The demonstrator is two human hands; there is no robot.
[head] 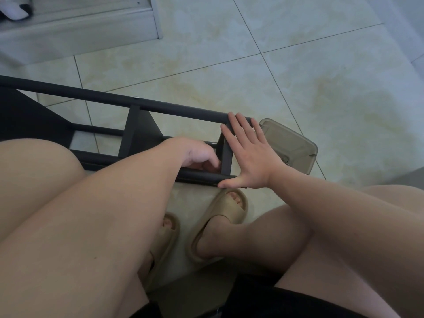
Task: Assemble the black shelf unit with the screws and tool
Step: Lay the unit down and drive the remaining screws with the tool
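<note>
Head view, looking down past the seated person's bare knees. The black shelf unit (179,109) is lying on its side on the tiled floor (298,76), just in front of the knees; its left part is running out of the picture and is partly covered by the left thigh. One silver screw head (137,97) is showing on the upper rail; no other screws and no tool can be made out.

The right hand (250,157) is lying flat against the end of the frame, fingers straight and spread, fingertips reaching the upper rail, thumb touching the lower rail, gripping nothing.

The left hand (197,154) is reaching into the frame beside the end upright. Its fingers (213,162) are curling down behind the lower rail, in shadow, so whether they are holding anything cannot be told.

A translucent brown container (291,143) is sitting just behind the right hand, half hidden by it; its contents are unclear. Beige slippers (229,210) are showing between the legs. A grey step (91,31) is crossing the upper left corner.
</note>
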